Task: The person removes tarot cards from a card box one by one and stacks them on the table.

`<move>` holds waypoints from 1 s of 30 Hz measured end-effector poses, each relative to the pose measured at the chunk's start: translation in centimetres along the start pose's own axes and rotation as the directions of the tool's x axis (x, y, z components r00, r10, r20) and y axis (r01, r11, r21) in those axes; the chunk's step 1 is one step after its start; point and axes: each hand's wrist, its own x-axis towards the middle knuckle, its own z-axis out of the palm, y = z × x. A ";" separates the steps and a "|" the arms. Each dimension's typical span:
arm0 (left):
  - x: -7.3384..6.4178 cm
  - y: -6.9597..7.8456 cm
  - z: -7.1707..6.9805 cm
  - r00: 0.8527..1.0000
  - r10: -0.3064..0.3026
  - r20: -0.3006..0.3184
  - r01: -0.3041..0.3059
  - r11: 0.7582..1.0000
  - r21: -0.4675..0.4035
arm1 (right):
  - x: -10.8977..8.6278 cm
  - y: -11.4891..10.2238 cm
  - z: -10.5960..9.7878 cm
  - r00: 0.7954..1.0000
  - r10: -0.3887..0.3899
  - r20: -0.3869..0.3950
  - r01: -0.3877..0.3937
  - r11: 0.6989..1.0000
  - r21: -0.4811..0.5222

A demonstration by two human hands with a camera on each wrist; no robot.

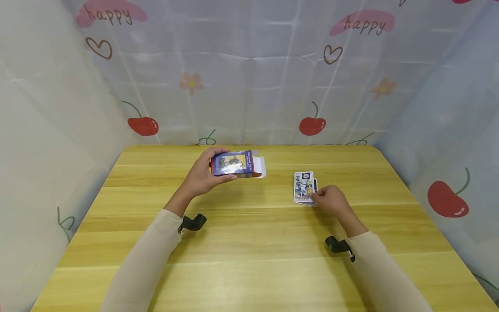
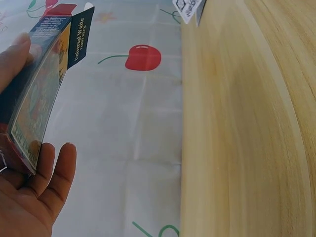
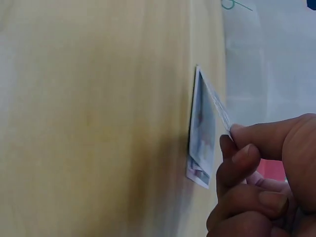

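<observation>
My left hand [image 1: 199, 177] grips a purple tarot card box [image 1: 231, 164] above the far part of the table, thumb along one side and fingers on the other. Its end flap [image 1: 259, 166] hangs open toward the right, and the left wrist view shows "Universal Waite" printed on it. To the right, my right hand [image 1: 332, 200] pinches the lower right edge of a tarot card [image 1: 303, 185] marked "Death". In the right wrist view, that pinched card [image 3: 217, 104] slants up off a small pile of cards [image 3: 201, 133] lying on the table.
The wooden table [image 1: 249, 260] ends at a hanging sheet [image 1: 249, 99] printed with cherries, flowers and hearts. More pale sheeting [image 1: 448, 130] encloses the sides. A black wrist camera [image 1: 195, 222] sits at the left sleeve, another black camera [image 1: 337, 245] at the right one.
</observation>
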 end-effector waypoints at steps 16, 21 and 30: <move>0.1 -0.5 0.0 1.000 0.004 -0.008 -0.004 1.000 0.002 | 0.3 1.2 1.4 0.992 0.069 -0.108 -0.078 0.994 -0.081; 0.1 -0.5 -0.1 1.000 -0.003 -0.010 0.004 1.000 0.009 | 0.4 1.3 1.4 0.988 0.071 -0.134 -0.083 0.993 -0.084; 0.1 -0.6 0.0 1.000 -0.001 -0.006 0.001 1.000 -0.004 | -0.2 -2.4 1.2 0.984 -0.076 -0.159 0.086 0.995 0.059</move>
